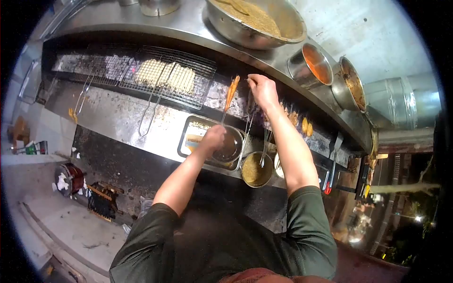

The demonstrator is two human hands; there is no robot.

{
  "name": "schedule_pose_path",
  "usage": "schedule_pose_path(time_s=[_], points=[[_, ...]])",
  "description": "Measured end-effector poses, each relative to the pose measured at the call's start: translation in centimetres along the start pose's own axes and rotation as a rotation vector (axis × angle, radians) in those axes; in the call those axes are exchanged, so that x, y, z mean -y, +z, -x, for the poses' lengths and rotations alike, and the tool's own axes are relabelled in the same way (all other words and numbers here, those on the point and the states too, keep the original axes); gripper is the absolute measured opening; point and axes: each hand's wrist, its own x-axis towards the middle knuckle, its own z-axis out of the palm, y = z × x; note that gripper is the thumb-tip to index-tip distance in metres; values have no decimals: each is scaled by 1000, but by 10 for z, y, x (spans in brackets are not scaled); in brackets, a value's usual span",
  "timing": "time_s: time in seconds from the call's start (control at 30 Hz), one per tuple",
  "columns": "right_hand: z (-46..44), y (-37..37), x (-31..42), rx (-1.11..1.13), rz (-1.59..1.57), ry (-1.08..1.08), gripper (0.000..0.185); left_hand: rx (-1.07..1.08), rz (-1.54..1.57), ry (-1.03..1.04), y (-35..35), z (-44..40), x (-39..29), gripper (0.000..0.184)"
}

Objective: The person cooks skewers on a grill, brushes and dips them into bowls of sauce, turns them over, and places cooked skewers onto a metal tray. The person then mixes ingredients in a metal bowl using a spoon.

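Observation:
My left hand [214,137] is closed around the lower end of a skewer [231,93], with reddish-orange food at its upper end, held above the charcoal grill. Below that hand are a metal tray [181,147] and a dark round bowl [230,147]. My right hand [264,90] is raised over the grill, right of the skewer's tip, with fingertips pinched together. What it pinches, if anything, is too small to make out. Partly behind my right forearm, several skewers of browned food [306,126] lie across the coals.
A wire grill basket [165,78] with pale food lies over the coals at left. On the back ledge stand a large bowl of brown powder [257,35], a pot of red seasoning [314,63] and another pot [349,87]. A pot [257,172] sits in front; a spatula [335,153] is at right.

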Motion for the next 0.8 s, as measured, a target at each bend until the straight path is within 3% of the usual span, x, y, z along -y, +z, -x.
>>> schedule_pose_path(time_s=[0.03, 0.07, 0.1, 0.17, 0.27, 0.33, 0.43, 0.57, 0.7, 0.8], points=[[-2, -1, 2, 15, -27, 21, 19, 134, 355, -246, 2, 5, -10, 16], [-3, 3, 4, 28, -61, 46, 19, 149, 532, -296, 7, 9, -15, 14], [-1, 6, 6, 40, -95, 74, 18, 183, 581, -311, 7, 12, -21, 14], [5, 7, 12, 141, 14, -118, 18, 248, 680, -337, 3, 17, -28, 14], [9, 8, 22, 198, 6, -106, 18, 320, 764, -389, -3, 15, -26, 17], [8, 14, 15, 259, 57, -136, 18, 315, 732, -386, -5, 15, -26, 16], [-2, 25, 11, 105, -37, -4, 18, 274, 682, -379, -4, 14, -31, 16], [-9, 35, 5, 99, 29, -59, 18, 209, 560, -359, 1, 20, -41, 16], [-11, 29, 10, 41, 35, 56, 19, 51, 233, -230, 4, 12, -31, 15], [-1, 30, 6, 247, 102, -97, 19, -68, -149, -92, 9, 11, -26, 22]])
